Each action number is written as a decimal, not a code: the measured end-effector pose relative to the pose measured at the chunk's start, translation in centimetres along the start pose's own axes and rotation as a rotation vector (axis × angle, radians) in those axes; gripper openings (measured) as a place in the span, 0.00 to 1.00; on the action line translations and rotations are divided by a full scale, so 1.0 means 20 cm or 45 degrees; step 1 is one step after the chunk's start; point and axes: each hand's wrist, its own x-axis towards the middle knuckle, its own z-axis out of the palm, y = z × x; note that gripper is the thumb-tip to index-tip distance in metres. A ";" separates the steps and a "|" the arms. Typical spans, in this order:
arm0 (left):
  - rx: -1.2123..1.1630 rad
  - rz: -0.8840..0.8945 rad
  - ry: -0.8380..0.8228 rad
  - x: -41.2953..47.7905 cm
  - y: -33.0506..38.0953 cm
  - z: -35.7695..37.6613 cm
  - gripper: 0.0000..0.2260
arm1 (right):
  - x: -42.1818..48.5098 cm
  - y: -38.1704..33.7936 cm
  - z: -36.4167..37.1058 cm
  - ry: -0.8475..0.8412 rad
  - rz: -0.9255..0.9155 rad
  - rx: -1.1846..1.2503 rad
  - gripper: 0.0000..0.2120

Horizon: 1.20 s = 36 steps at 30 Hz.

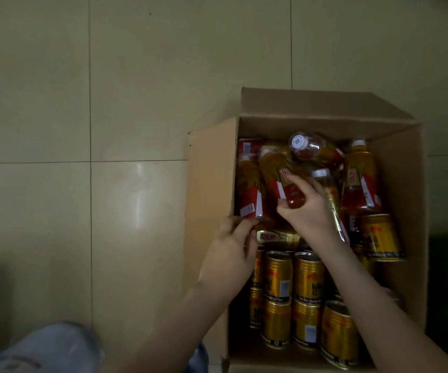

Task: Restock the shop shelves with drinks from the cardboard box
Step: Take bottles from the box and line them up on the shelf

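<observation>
Both hands in cardboard box [212,189]; right hand [307,208] grips bottle [279,173] (left hand [231,251] lower).

No legible text anywhere here. The bottles [358,181] carry red and gold labels with white panels, the gold cans [305,281] show dark printed bands and small white barcode patches, but every letter is too dim and blurred to read.

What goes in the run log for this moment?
stage: picking from cardboard box | left hand: on bottle at box's left wall | right hand: gripping bottle | gold cans: untouched
</observation>
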 end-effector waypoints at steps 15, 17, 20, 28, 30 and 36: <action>-1.157 -0.355 -0.274 0.03 0.15 -0.15 0.39 | -0.54 0.01 -0.17 -0.537 -0.261 0.578 0.26; -1.182 -0.366 -0.304 0.02 0.12 -0.22 0.38 | -0.44 0.02 -0.13 -0.300 -0.230 0.678 0.20; -1.154 -0.348 -0.328 0.02 0.04 -0.28 0.41 | -0.16 0.11 -0.02 0.081 -0.129 -0.012 0.33; -1.068 -0.320 -0.336 -0.02 -0.07 -0.38 0.40 | 0.01 0.26 0.13 0.026 0.026 -0.733 0.41; -1.093 -0.361 -0.309 -0.07 -0.04 -0.41 0.39 | -0.15 0.23 0.07 0.058 -0.022 -0.653 0.40; -1.094 -0.376 -0.341 -0.22 0.24 -0.54 0.37 | -0.78 -0.04 -0.33 0.187 -0.090 -0.248 0.43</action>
